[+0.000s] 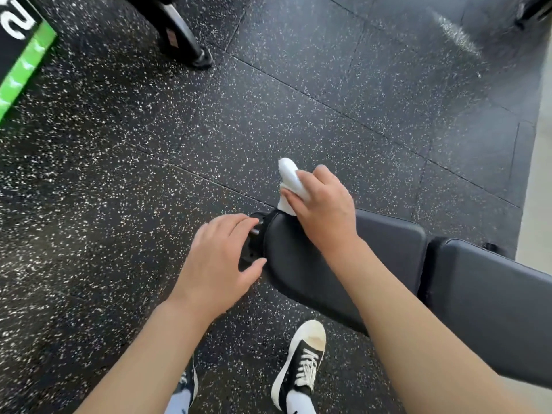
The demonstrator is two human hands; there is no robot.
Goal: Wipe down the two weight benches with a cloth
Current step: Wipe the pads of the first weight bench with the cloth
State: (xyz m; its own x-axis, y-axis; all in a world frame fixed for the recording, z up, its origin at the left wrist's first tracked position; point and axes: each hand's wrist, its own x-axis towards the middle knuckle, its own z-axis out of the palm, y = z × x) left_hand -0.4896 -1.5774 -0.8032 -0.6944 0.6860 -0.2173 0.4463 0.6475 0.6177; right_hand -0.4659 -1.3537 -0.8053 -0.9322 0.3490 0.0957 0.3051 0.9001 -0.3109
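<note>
- Flooring [298, 94] of black rubber tiles flecked with white filled most of the head view, with a green-edged sign [27, 64] at the upper left and a dark machine foot [191, 46] near the top.
- Bench [343, 264], padded in black, ran from the middle of the view out to the right edge; it had a seat pad nearest the person and a second pad [490, 294] beyond a narrow gap.
- Right hand [322, 204] lay at the far corner of the seat pad, fingers curled round a white cloth [291, 180], which was bunched and stuck up past the knuckles while its lower edge touched the pad.
- Left hand [221, 261] was spread and relaxed at the bench's near end, its fingers against the black end bracket [254, 246]; it seemed to steady the bench and gripped nothing.
- Shoe [301, 363], black and white, stood on the floor just below the bench.
- To wipe well from here, a fair judgement would be to flatten the bunched cloth so more of it met the pad, then draw long overlapping strokes toward the far pad, edges and gap included.
- No second bench could be picked out with certainty, so it probably remained to be done.
</note>
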